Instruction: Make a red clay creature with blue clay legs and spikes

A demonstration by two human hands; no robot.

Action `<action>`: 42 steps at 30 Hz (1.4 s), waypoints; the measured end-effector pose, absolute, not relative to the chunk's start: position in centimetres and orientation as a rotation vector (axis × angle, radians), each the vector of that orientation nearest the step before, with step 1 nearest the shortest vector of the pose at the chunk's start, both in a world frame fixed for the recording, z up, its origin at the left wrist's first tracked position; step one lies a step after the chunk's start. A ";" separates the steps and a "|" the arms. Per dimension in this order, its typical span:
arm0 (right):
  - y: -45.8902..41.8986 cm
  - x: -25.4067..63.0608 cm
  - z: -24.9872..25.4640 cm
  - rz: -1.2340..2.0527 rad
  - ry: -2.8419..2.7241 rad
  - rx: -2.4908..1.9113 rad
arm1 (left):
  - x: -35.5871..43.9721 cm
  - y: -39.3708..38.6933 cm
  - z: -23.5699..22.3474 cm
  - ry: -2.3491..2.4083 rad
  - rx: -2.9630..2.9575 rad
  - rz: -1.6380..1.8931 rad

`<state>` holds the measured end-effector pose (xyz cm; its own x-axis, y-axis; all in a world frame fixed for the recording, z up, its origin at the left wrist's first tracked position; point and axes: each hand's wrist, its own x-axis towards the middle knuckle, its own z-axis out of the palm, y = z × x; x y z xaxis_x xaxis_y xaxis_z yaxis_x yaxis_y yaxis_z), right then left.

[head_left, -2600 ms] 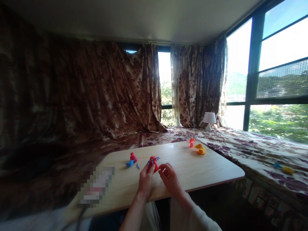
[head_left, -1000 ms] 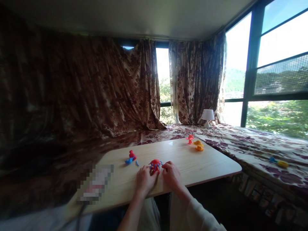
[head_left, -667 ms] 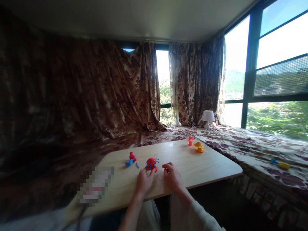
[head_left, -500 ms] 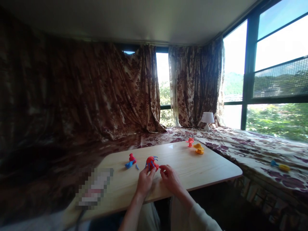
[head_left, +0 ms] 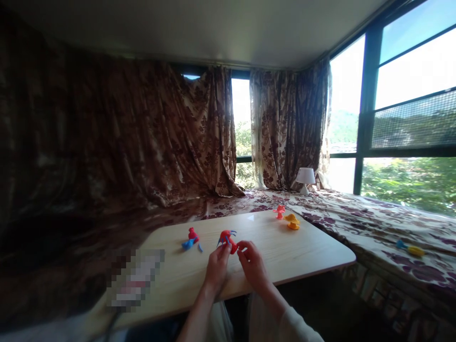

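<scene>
A rounded red toy figure with thin blue spikes (head_left: pixel 225 236) is gripped between the thumb and fingers of my left hand (head_left: pixel 217 262), just above the table's near half. My right hand (head_left: pixel 252 262) is close on the toy's right side, its thumb and index finger pinched together. Whether anything small sits in that pinch, or whether the fingertips touch the toy, I cannot make out. To the left on the table lie a blue toy piece (head_left: pixel 188 244), a dark red toy piece (head_left: pixel 193 233) and a thin blue strip (head_left: pixel 200 248).
The wooden table (head_left: pixel 299 256) also bears a pink toy (head_left: pixel 280 212) and a yellow toy (head_left: pixel 292 222) at its far right. A blurred-out flat item (head_left: pixel 137 278) lies at the left. Beyond are a white lamp (head_left: pixel 305 179) and a blue-and-yellow toy (head_left: pixel 411 248) on flowered cloth.
The red toy has turned slightly in my left hand. My right hand's fingertips stay beside it, moved up a little. The view has shifted slightly.
</scene>
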<state>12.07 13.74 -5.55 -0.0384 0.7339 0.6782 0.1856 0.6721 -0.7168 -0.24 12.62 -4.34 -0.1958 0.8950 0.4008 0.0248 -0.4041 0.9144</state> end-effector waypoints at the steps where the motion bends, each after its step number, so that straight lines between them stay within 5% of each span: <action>1: 13.7 12.0 -5.5 0.532 -1.583 -0.772 | -0.2 12.6 -4.3 1.127 1.397 1.680; 42: 14.2 12.0 -5.1 0.989 -1.523 -0.868 | -0.1 11.9 -4.0 1.079 1.426 1.630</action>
